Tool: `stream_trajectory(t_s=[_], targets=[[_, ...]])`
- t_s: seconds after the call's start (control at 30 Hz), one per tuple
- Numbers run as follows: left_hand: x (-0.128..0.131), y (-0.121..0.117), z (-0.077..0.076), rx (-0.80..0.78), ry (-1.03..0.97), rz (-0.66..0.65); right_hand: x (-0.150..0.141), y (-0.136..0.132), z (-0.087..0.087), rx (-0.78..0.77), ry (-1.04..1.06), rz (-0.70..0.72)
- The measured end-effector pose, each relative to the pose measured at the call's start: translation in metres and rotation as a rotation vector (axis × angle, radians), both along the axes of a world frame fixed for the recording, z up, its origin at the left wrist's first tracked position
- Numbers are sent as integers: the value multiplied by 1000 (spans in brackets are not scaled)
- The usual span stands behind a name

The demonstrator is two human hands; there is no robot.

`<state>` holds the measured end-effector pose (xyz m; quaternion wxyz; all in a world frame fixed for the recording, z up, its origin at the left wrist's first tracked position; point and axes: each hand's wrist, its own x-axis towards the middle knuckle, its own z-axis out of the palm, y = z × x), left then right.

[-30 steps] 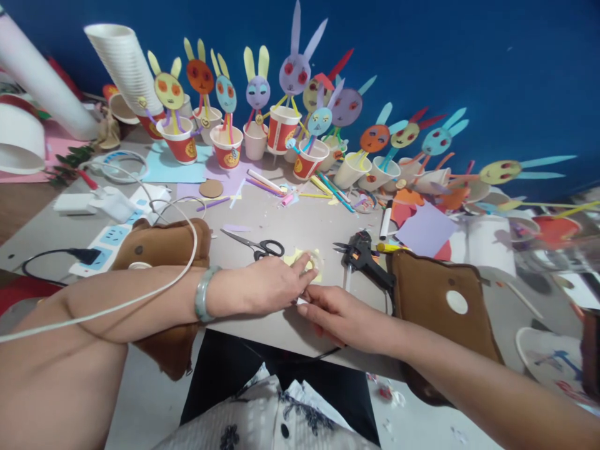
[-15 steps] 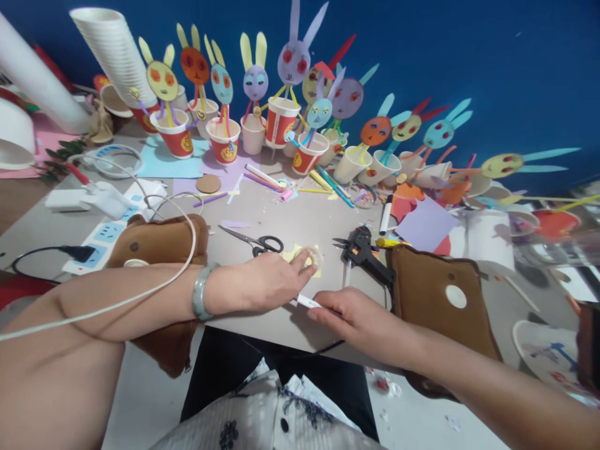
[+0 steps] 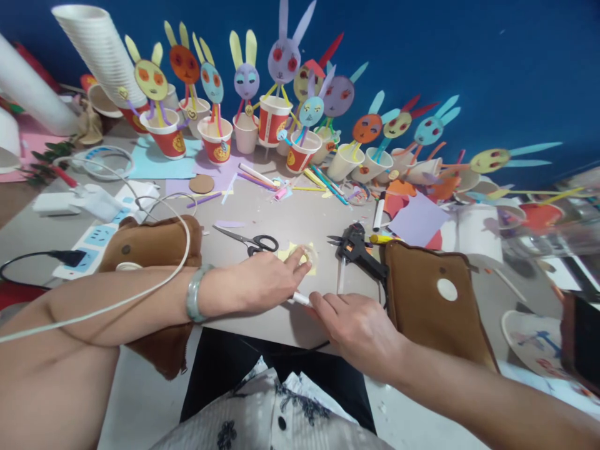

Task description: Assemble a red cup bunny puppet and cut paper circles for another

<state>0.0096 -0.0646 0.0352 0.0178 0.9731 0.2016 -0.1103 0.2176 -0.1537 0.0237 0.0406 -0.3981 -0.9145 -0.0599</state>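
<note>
A translucent ring [image 3: 311, 256], which looks like a roll of clear tape, lies on a piece of yellow paper [image 3: 287, 254]. The fingertips of my left hand [image 3: 262, 281] press on the ring and hold it against the paper; its thumb is hidden. My right hand [image 3: 359, 328] is closed around a slim white marker [image 3: 300, 299]. The marker's far end reaches the underside of my left hand, and whether it is capped cannot be seen. Black-handled scissors [image 3: 253, 240] lie just beyond my left hand. A black glue gun [image 3: 359, 250] lies beyond my right.
Paper-cup rabbit figures [image 3: 171, 140] line the back of the table. Brown pouches [image 3: 429, 294] sit to either side. A power strip [image 3: 98, 237] stands at left, with a white cable [image 3: 180, 256] crossing my left arm. Loose markers [image 3: 328, 184] and paper scraps lie in the middle.
My right hand has turned, showing more of its back, and shifted slightly toward my left hand; less of the marker shows. The fingers of my left hand stay on the ring. The view has shifted slightly.
</note>
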Motion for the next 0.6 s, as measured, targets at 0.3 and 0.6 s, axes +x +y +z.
stream_trajectory(t_s=[0.3,0.6], targets=[[0,1,2,-14,20,-19,6,5,-6,336,-53,180],[-3,1,-4,-15,-14,-24,-1,22,7,-854,370,-341]])
